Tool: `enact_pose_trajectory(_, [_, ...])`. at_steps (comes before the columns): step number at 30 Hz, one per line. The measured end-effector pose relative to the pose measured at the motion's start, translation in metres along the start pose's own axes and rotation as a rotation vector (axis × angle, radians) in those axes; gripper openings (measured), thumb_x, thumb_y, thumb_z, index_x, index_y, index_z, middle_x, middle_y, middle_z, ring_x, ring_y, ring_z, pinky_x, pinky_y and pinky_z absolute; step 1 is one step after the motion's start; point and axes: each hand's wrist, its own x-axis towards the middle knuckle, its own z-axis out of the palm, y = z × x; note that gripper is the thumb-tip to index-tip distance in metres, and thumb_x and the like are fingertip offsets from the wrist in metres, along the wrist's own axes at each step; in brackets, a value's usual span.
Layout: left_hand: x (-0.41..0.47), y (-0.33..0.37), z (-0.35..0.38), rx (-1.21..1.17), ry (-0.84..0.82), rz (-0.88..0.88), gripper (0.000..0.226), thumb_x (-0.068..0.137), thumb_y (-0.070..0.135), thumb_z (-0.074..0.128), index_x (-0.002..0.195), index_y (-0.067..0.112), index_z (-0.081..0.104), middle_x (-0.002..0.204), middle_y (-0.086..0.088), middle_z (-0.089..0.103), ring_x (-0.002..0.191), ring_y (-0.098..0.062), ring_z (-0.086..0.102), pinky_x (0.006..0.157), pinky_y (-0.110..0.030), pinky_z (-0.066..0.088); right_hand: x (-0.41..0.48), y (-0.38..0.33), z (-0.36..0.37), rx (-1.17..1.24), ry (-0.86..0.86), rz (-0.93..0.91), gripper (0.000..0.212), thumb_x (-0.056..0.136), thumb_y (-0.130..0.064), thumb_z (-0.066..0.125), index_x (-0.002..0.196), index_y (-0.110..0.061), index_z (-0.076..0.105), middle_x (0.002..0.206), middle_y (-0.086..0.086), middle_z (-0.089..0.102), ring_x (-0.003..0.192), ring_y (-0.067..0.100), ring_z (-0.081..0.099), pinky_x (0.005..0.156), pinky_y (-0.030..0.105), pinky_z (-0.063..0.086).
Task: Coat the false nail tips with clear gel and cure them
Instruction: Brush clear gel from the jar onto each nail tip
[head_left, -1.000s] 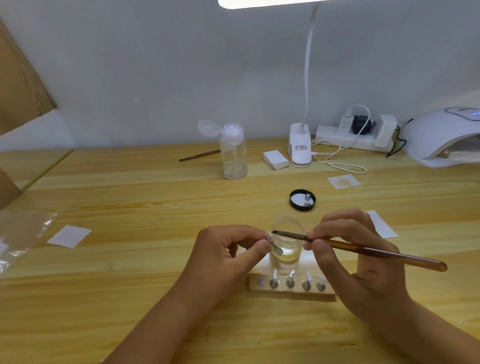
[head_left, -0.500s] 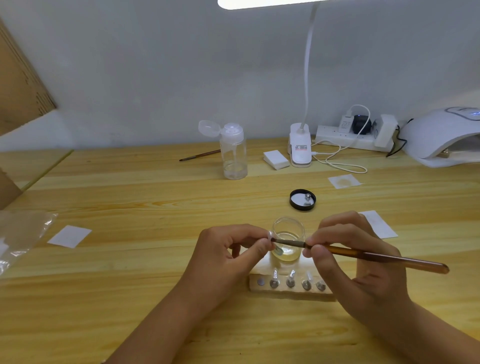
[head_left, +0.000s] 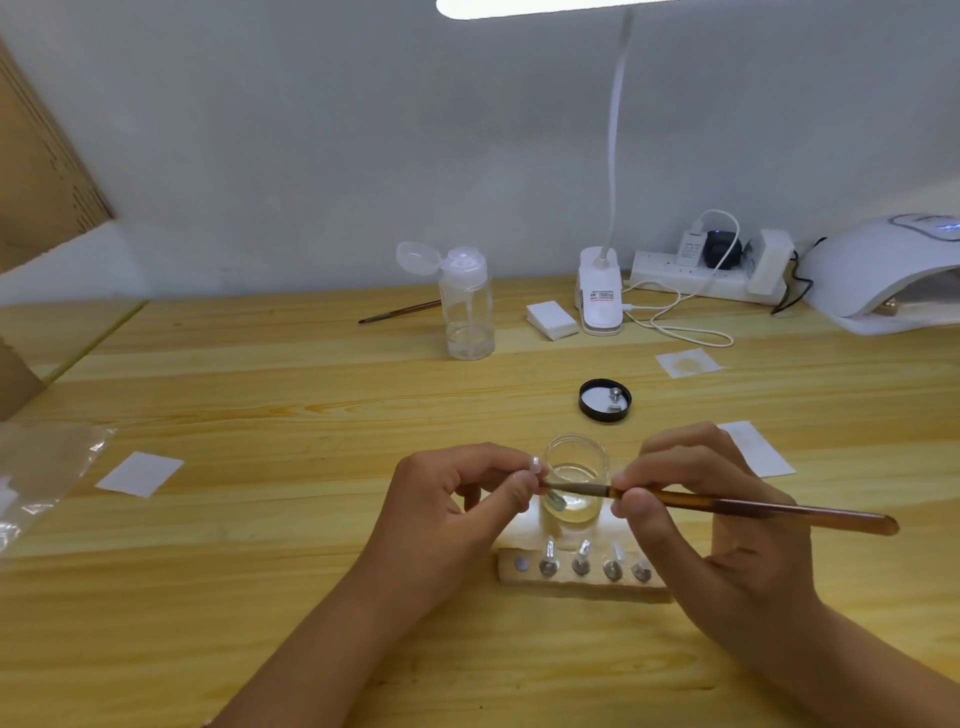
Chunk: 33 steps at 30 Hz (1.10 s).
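Note:
My left hand (head_left: 457, 499) pinches a small stand with a clear false nail tip (head_left: 535, 464) on it, held over the table's middle. My right hand (head_left: 691, 499) grips a brown gel brush (head_left: 727, 506), and its bristles lie against the pinched piece right at my left fingertips. Just behind the brush stands an open glass jar of clear gel (head_left: 575, 480). Below it, a white holder block (head_left: 582, 571) carries several more nail tips on metal stands, with one bare slot at its left end.
A black jar lid (head_left: 605, 400) lies beyond the jar. A white curing lamp (head_left: 883, 280) sits at the far right, next to a power strip (head_left: 706, 275) and a clip desk lamp (head_left: 600, 301). A clear pump bottle (head_left: 467, 312), a second brush (head_left: 400, 312), wipes and paper squares are scattered about.
The brush has slid a little lower and leftward across the held nail tip. My left hand has stayed almost still.

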Motion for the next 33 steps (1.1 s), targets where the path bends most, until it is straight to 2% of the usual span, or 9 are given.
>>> enact_pose_trajectory(4, [0.002, 0.001, -0.006, 0.013, -0.030, -0.023, 0.010, 0.087, 0.013, 0.072, 0.088, 0.019, 0.079, 0.081, 0.013, 0.076, 0.074, -0.004, 0.069, 0.069, -0.038, 0.051, 0.004, 0.004, -0.005, -0.058, 0.049, -0.003, 0.007, 0.089, -0.027, 0.061, 0.091, -0.033, 0.064, 0.090, -0.009, 0.064, 0.091, 0.017, 0.061, 0.078, 0.033, 0.047])
enact_pose_trajectory(7, [0.005, -0.001, -0.019, 0.042, -0.170, -0.089, 0.009, 0.083, 0.016, 0.077, 0.083, 0.025, 0.080, 0.085, 0.012, 0.076, 0.077, 0.000, 0.065, 0.064, -0.022, 0.048, 0.016, 0.016, -0.011, -0.218, 0.070, 0.012, 0.012, 0.090, -0.028, 0.064, 0.097, -0.036, 0.065, 0.100, -0.021, 0.063, 0.101, 0.006, 0.057, 0.086, 0.029, 0.041])
enact_pose_trajectory(9, [0.006, -0.005, -0.025, 0.064, -0.294, -0.135, 0.009, 0.080, 0.019, 0.080, 0.081, 0.028, 0.081, 0.088, 0.010, 0.074, 0.081, -0.004, 0.066, 0.064, -0.016, 0.044, 0.021, 0.030, -0.017, -0.355, 0.038, 0.043, 0.016, 0.088, -0.020, 0.071, 0.102, -0.028, 0.069, 0.100, -0.024, 0.064, 0.103, 0.001, 0.055, 0.088, 0.031, 0.037])
enact_pose_trajectory(12, [0.006, -0.007, -0.027, 0.043, -0.432, -0.198, 0.007, 0.078, 0.026, 0.082, 0.082, 0.031, 0.081, 0.088, 0.003, 0.070, 0.079, -0.015, 0.063, 0.067, -0.025, 0.048, 0.025, 0.048, -0.025, -0.538, -0.052, 0.106, 0.022, 0.089, -0.021, 0.066, 0.111, -0.019, 0.071, 0.098, -0.008, 0.070, 0.105, 0.017, 0.057, 0.087, 0.030, 0.030])
enact_pose_trajectory(14, [0.006, -0.007, -0.026, 0.014, -0.489, -0.196, 0.008, 0.078, 0.024, 0.083, 0.083, 0.030, 0.081, 0.088, -0.004, 0.071, 0.076, -0.011, 0.061, 0.069, -0.026, 0.048, 0.027, 0.057, -0.027, -0.606, -0.112, 0.149, 0.026, 0.092, -0.022, 0.066, 0.118, -0.017, 0.070, 0.103, -0.001, 0.070, 0.109, 0.023, 0.058, 0.090, 0.030, 0.029])
enact_pose_trajectory(19, [0.007, -0.007, -0.026, -0.030, -0.492, -0.175, 0.011, 0.077, 0.016, 0.083, 0.083, 0.025, 0.081, 0.085, -0.005, 0.073, 0.075, -0.008, 0.059, 0.070, -0.026, 0.047, 0.044, 0.071, -0.023, -0.757, -0.270, 0.046, 0.028, 0.086, -0.010, 0.075, 0.114, -0.009, 0.072, 0.106, 0.006, 0.073, 0.114, 0.032, 0.063, 0.095, 0.044, 0.042])
enact_pose_trajectory(23, [0.008, -0.009, -0.026, -0.030, -0.477, -0.179, 0.010, 0.075, 0.024, 0.084, 0.085, 0.027, 0.081, 0.087, -0.003, 0.069, 0.075, -0.006, 0.057, 0.069, -0.022, 0.046, 0.059, 0.080, -0.023, -0.805, -0.313, -0.118, 0.025, 0.079, -0.008, 0.082, 0.102, -0.007, 0.072, 0.101, 0.008, 0.074, 0.107, 0.030, 0.066, 0.093, 0.038, 0.045])
enact_pose_trajectory(28, [0.008, -0.011, -0.023, 0.085, -0.473, -0.099, 0.014, 0.072, 0.032, 0.081, 0.085, 0.036, 0.079, 0.085, 0.008, 0.066, 0.081, -0.006, 0.058, 0.075, -0.020, 0.047, 0.065, 0.095, -0.019, -0.827, -0.416, -0.207, 0.018, 0.087, -0.017, 0.076, 0.102, -0.010, 0.071, 0.104, 0.000, 0.073, 0.120, 0.027, 0.063, 0.106, 0.043, 0.027])
enact_pose_trajectory(33, [0.009, -0.011, -0.019, 0.206, -0.426, -0.026, 0.025, 0.063, 0.037, 0.081, 0.086, 0.045, 0.075, 0.087, 0.009, 0.065, 0.085, -0.008, 0.057, 0.078, -0.020, 0.046, 0.061, 0.103, -0.021, -0.814, -0.552, -0.120, 0.024, 0.097, -0.033, 0.061, 0.113, -0.017, 0.065, 0.123, -0.005, 0.066, 0.142, 0.025, 0.041, 0.117, 0.046, 0.008])
